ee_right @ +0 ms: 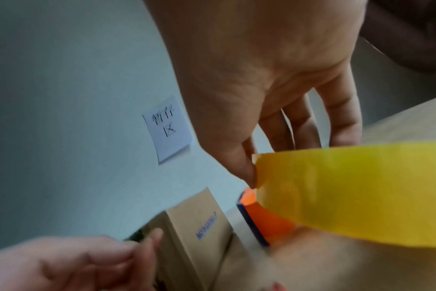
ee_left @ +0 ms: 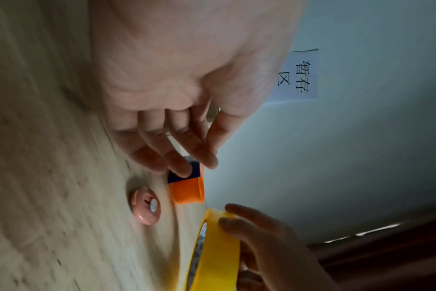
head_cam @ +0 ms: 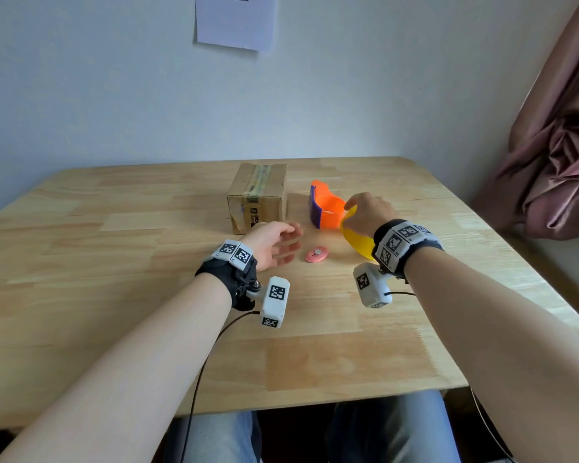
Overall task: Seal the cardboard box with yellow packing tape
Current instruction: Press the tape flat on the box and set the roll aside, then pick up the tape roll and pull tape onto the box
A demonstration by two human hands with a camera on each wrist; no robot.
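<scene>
A small cardboard box point(head_cam: 257, 197) stands mid-table with old greenish tape along its top seam; its side shows in the right wrist view point(ee_right: 197, 232). My right hand point(head_cam: 365, 212) grips the yellow tape roll point(head_cam: 356, 237), held on edge just right of the box, with thumb and fingers round its rim point(ee_left: 217, 254). The roll's yellow band point(ee_right: 349, 193) fills that wrist view. My left hand point(head_cam: 276, 243) hovers above the table in front of the box, fingers relaxed and holding nothing point(ee_left: 177, 149).
An orange and purple tape dispenser point(head_cam: 325, 207) lies between box and roll. A pink round cutter point(head_cam: 317, 254) lies on the wooden table point(head_cam: 114, 295) between my hands. A paper note point(head_cam: 236, 20) hangs on the wall; a pink curtain point(head_cam: 555, 135) hangs right.
</scene>
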